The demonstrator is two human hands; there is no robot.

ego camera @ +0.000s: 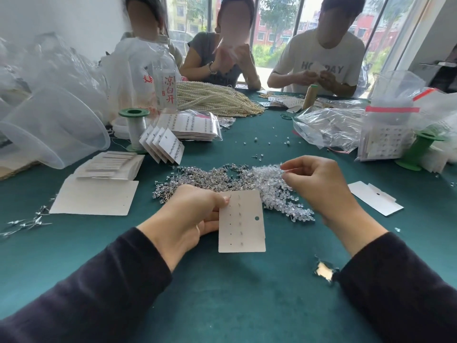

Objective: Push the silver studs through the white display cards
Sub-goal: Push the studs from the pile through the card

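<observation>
Left hand (188, 214) grips the light, bendy white card (243, 226) by its left edge; right hand (319, 184) pinches a tiny piece (283, 171).

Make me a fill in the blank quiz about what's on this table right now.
The left hand grips the white display card by its ____ edge.
The right hand is above the clear backs, heaped to the ____ of the silver studs.
The thread spool has ____ flanges.
Missing: left, right, green.

Close head view, forward and down
</observation>
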